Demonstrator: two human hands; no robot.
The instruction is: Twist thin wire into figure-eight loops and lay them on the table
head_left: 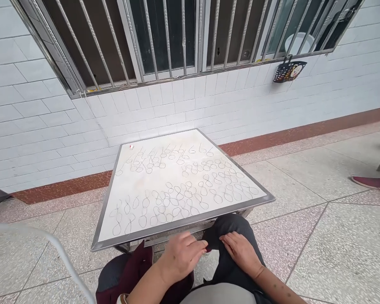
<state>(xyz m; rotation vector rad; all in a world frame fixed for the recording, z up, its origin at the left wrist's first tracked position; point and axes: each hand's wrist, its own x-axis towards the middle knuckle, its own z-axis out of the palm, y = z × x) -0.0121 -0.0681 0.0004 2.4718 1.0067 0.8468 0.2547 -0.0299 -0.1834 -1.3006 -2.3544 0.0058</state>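
My left hand (187, 253) is held low in front of the table's near edge, its thumb and forefinger pressed together. Whatever is in that pinch is too small or hidden. Dark cloth (213, 237) lies just beyond the fingertips. My right hand (240, 252) rests on the dark trouser leg (245, 228), fingers bent and close together; whether they hold anything cannot be seen. Ahead stands a white table (158, 181) with a grey metal rim. Many thin dark loops (177, 202), some twisted like figure eights, lie across its top in uneven rows.
A small red-and-white item (131, 147) sits at the table's far left corner. Behind is a white tiled wall (164, 101) with a barred window, where a black patterned basket (289, 71) hangs. A white curved tube (47, 238) is at left, a red shoe (373, 183) at right.
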